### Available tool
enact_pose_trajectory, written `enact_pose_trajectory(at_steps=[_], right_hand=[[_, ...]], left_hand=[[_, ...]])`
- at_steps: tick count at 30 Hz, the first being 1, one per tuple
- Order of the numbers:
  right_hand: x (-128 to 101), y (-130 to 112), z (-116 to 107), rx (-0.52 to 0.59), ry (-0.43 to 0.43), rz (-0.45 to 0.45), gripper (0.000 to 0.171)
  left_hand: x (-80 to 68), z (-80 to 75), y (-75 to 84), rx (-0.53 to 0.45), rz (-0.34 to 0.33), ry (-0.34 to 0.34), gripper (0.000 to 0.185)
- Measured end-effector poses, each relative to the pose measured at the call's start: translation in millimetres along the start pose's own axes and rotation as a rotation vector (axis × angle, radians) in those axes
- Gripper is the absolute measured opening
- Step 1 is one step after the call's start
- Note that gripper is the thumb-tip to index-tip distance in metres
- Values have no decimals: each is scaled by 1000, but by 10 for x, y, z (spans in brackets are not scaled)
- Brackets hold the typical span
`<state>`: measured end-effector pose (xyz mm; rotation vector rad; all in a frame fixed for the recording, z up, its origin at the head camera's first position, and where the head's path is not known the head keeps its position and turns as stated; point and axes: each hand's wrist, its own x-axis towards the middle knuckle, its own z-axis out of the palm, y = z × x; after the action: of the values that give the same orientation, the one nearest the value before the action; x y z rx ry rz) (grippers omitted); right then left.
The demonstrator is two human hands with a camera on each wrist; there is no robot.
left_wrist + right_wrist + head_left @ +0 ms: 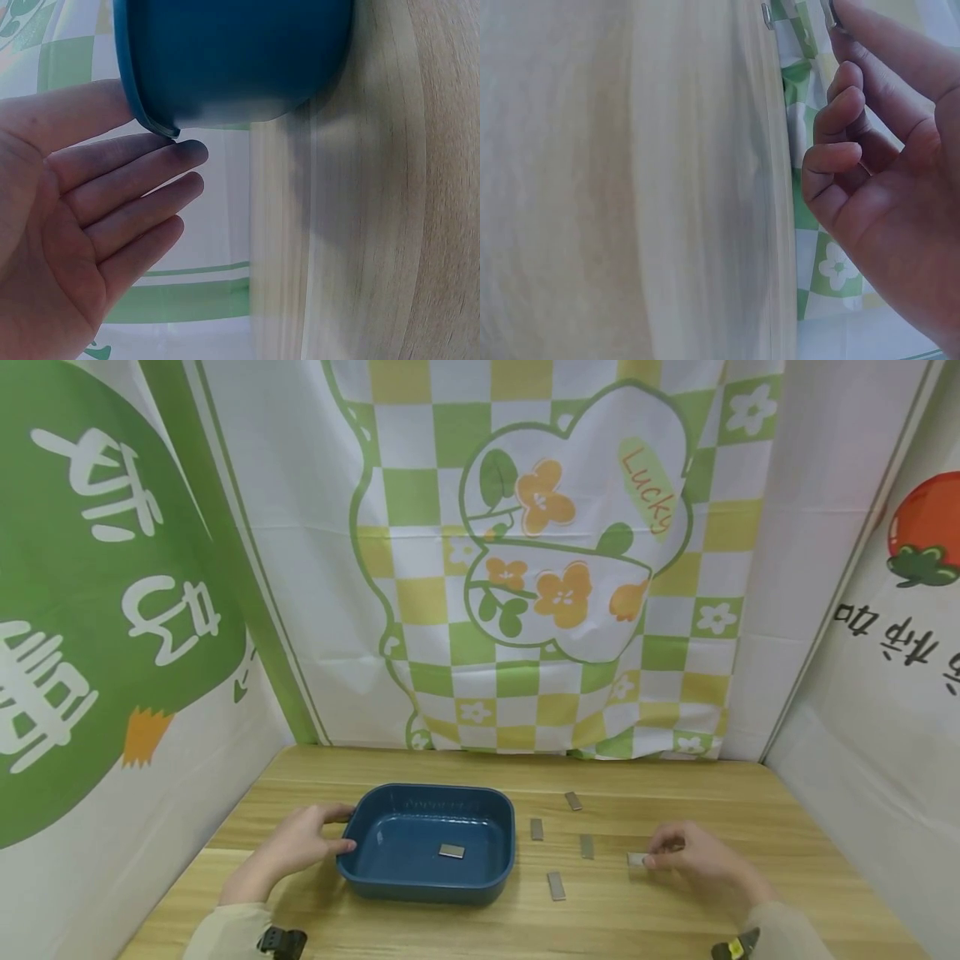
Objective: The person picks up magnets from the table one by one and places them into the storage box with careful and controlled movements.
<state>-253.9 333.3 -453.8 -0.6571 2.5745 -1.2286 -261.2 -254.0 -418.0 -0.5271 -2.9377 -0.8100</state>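
Observation:
A dark blue rectangular tub (427, 897) with rounded corners stands on the table, and one small flat grey metal bar (452, 852) lies inside it. My left hand (296, 845) grips the tub's left rim between thumb and forefinger; in the left wrist view, the other fingers of the left hand (97, 195) extend loosely beside the tub wall. To the right, my right hand (693, 856) pinches another small metal bar (636, 859) between thumb and forefinger. In the right wrist view, that hand's (892, 157) remaining fingers are curled, and only the edge of the bar shows.
Several similar metal bars lie on the wooden table (600, 935) between the tub and my right hand, including a far one (573, 801) and a near one (556, 886). Patterned cloth (562, 693) hangs along the table's back, with printed cloth walls at both sides.

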Motion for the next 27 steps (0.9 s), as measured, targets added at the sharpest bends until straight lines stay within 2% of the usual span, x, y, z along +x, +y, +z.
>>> enact_pose_trajectory(at_steps=[6, 12, 21, 27], right_hand=[[15, -6, -2, -4, -16, 11, 16], [42, -2, 3, 28, 10, 6, 16], [90, -56, 6, -31, 23, -56, 13], [153, -95, 16, -35, 13, -42, 14]], left_hand=[[-1, 0, 7, 7, 3, 4, 52], [-8, -6, 18, 4, -6, -2, 52], [-4, 3, 6, 8, -5, 1, 52], [-4, -1, 12, 10, -4, 3, 52]])
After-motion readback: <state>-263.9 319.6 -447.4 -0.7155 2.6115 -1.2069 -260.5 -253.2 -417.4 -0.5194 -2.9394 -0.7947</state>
